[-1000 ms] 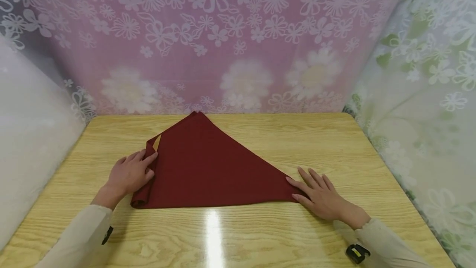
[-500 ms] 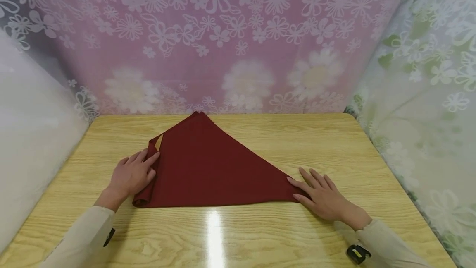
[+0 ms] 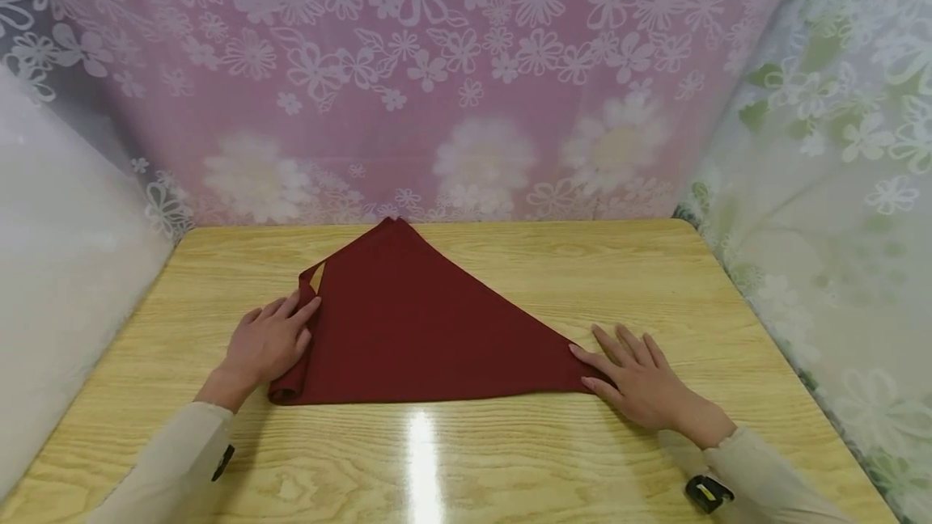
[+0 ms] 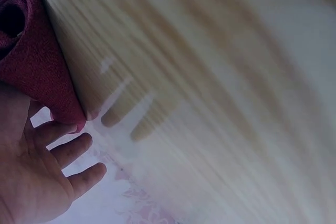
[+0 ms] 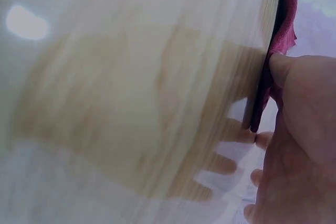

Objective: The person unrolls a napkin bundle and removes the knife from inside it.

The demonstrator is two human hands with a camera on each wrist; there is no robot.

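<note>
A dark red cloth (image 3: 422, 330) lies folded into a triangle-like shape on the wooden table. Along its left side the edge is rolled into a tube (image 3: 291, 382); the spiral end of this roll (image 4: 31, 40) shows in the left wrist view. My left hand (image 3: 265, 346) rests on the roll with its fingers extended, index fingertip near a small tan patch (image 3: 316, 277) by the fold. My right hand (image 3: 644, 378) is spread flat at the cloth's narrow right corner, thumb and index finger touching it, other fingers on bare wood.
The light wood-grain table (image 3: 495, 459) reflects a bright streak in front of the cloth. Behind it hangs a pink floral curtain (image 3: 466, 63), with a pale green floral one (image 3: 837, 225) to the right and a white sheet (image 3: 65, 265) to the left.
My left hand has shifted slightly right along with the rolled edge. My right hand and the cloth's right corner have also moved a little to the right.
</note>
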